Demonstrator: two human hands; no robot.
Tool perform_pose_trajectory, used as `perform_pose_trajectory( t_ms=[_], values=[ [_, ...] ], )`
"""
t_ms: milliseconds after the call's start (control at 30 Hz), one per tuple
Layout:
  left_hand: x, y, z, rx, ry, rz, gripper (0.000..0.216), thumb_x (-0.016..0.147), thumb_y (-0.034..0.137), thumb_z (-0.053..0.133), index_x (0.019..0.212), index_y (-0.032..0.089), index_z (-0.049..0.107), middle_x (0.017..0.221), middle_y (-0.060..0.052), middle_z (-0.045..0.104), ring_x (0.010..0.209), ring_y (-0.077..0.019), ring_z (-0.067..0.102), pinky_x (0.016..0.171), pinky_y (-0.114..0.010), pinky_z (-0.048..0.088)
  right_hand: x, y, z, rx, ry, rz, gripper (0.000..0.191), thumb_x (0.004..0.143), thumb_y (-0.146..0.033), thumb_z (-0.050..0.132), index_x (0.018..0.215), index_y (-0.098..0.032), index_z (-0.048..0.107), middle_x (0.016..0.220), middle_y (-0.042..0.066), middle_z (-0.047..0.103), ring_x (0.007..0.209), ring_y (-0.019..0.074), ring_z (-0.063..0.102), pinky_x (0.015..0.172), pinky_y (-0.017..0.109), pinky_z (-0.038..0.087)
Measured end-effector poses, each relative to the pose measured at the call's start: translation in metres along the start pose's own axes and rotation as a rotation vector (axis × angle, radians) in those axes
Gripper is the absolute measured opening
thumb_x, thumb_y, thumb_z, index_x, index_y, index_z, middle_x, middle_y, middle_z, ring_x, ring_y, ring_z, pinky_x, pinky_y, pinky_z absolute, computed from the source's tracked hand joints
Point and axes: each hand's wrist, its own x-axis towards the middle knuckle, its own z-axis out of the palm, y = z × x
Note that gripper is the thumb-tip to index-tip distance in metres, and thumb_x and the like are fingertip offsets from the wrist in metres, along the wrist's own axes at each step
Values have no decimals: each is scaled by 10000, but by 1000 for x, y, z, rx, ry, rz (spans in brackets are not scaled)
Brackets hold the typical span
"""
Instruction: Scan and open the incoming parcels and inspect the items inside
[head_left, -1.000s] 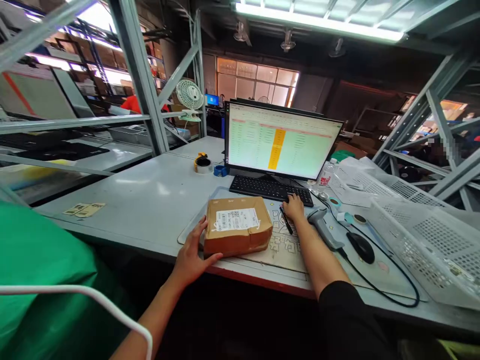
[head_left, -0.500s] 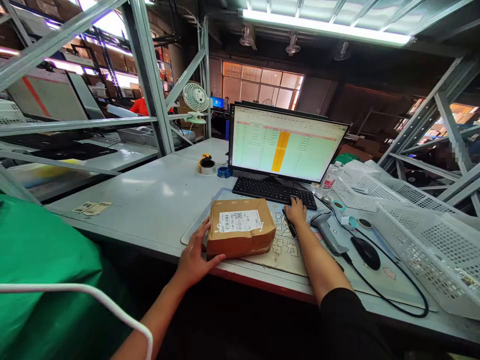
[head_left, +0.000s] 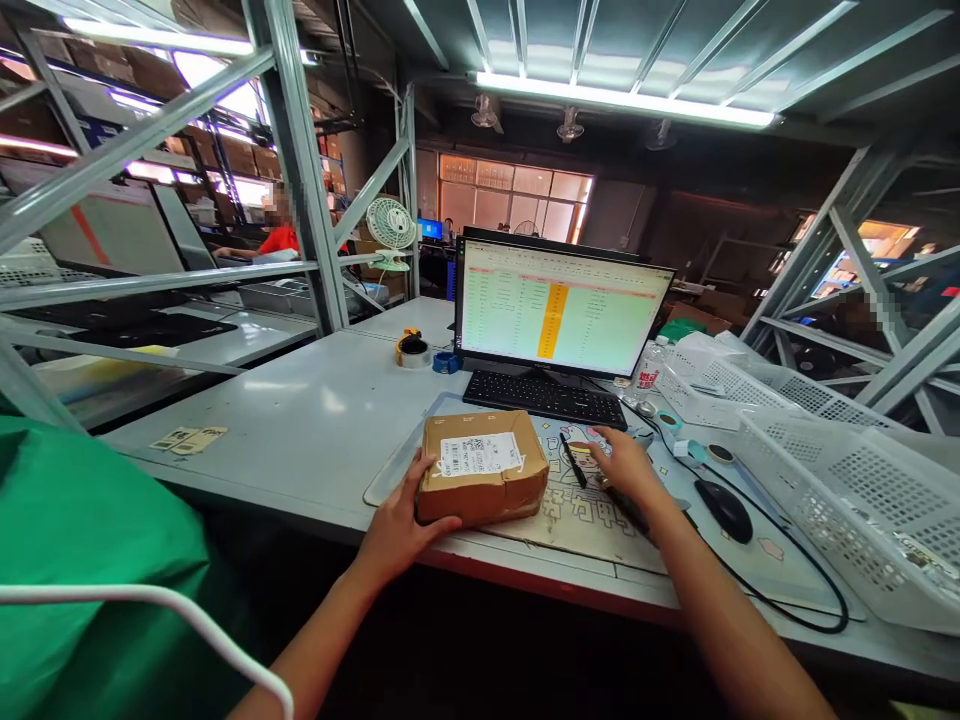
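Note:
A brown cardboard box (head_left: 487, 497) with a white printed label (head_left: 481, 455) lies on the desk mat at the front edge. My left hand (head_left: 405, 515) grips its near left corner, with the fingers along the left side and the thumb at the front. Over the mat to the right of the box is my right hand (head_left: 630, 465), its fingers stretched out to the left. It covers most of the grey barcode scanner, and I cannot make out whether it touches it. Between the box and this hand lies a black pen (head_left: 574, 460).
Behind the box stand a black keyboard (head_left: 544, 398) and a monitor (head_left: 562, 305) showing a spreadsheet. A black mouse (head_left: 724, 510) with its cable and white plastic baskets (head_left: 847, 510) are on the right. Tape rolls (head_left: 414, 352) sit farther back. Green sheeting (head_left: 90, 530) hangs at left.
My right hand has come off the keyboard and moved right and nearer, over the scanner. My left hand stays on the cardboard box. The view has tilted up slightly.

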Motion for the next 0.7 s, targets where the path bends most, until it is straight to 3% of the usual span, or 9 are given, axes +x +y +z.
perform_pose_trajectory(
  t_ms=[133,267,433,533,600,700],
  values=[
    [3,4,-6,-3,-31,83,822,897,548,772,1584,303,392,1627,-159,508,1363,-391,635,1061,-511,592,-71,54,-27,-78,96,131,477,1010,-473,520,1360,-206,705,1356,150,723,1221,348,687,1044,458,537],
    [12,25,-23,25,-36,334,813,912,553,772,1575,253,409,1672,-203,430,1441,-401,560,1129,-531,540,-101,82,-37,-152,17,241,609,1003,-443,536,1503,-99,584,1460,208,653,1310,370,646,1090,460,514],
    [27,61,-45,90,-65,582,618,998,361,696,1549,244,440,1729,-190,318,1500,-360,502,1155,-502,519,-74,55,-30,-172,-159,318,691,1022,-393,530,1596,-25,418,1495,271,598,1361,371,607,1133,443,460],
    [27,75,-50,137,-78,603,600,1007,309,670,1553,234,433,1728,-191,317,1502,-360,499,1134,-504,531,-47,31,-33,-99,-214,477,639,976,-335,599,1520,-20,481,1412,300,625,1315,391,622,1076,460,486],
    [24,81,-51,164,-73,613,603,1007,293,665,1560,231,432,1732,-192,306,1516,-367,479,1135,-518,524,-34,19,-46,-13,-256,557,485,933,-294,633,1343,-35,610,1256,279,686,1169,366,687,950,429,544],
    [20,87,-53,200,-67,635,621,1010,266,656,1580,229,413,1734,-195,297,1534,-368,453,1140,-527,513,-33,11,-86,152,-319,543,262,955,-336,569,1044,-114,674,903,131,698,757,230,685,636,313,536]
  ],
)
